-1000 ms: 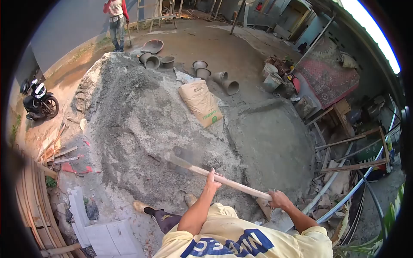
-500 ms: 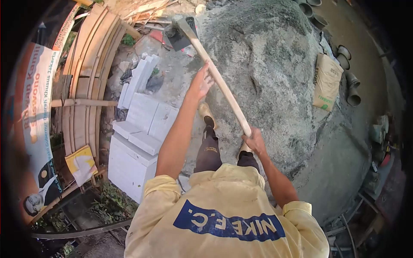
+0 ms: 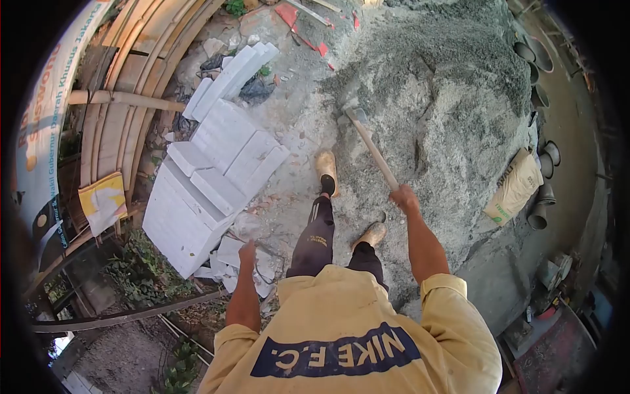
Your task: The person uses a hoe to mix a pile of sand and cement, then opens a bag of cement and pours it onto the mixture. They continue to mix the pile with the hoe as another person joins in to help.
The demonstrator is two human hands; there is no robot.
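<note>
Bare ground [image 3: 289, 141] lies open between white blocks [image 3: 210, 177] at left and sand pile [image 3: 453, 111] at right; sack [image 3: 515, 189] beyond.

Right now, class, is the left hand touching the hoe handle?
Apart: head view shows left hand clear of the hoe handle; only the right hand grips.

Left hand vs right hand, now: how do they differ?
Right hand grips the end of the hoe handle; left hand holds nothing. Right hand reaches forward toward the sand pile; left hand hangs low, beside the white blocks. Both are bare.
</note>
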